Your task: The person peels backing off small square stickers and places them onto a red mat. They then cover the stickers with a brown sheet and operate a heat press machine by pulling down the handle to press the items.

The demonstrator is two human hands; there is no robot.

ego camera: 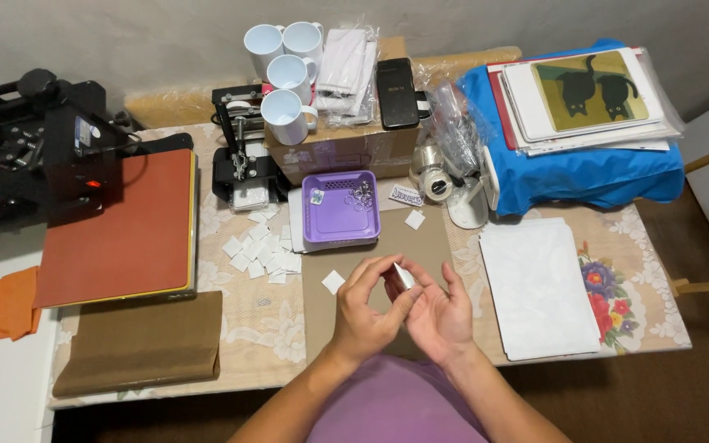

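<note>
From my remote seat, working left to right: the heat press (84, 205) sits open at the desk's (264, 320) left edge. Loose white squares (258, 250) lie by the purple basket (340, 207), near my reach. My left hand (368, 312) pinches a small white tile (404, 275) at its fingertips, above the brown sheet (371, 238); I judge that grip keeps its face clean. Its long axis tilts up-left to down-right. My right hand (441, 316) cups open beside, fingertips touching it.

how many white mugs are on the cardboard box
4. Two stand side by side at the back, one left and one right; one sits just in front of them, and one nearest the box's front edge. None seems hidden.
</note>
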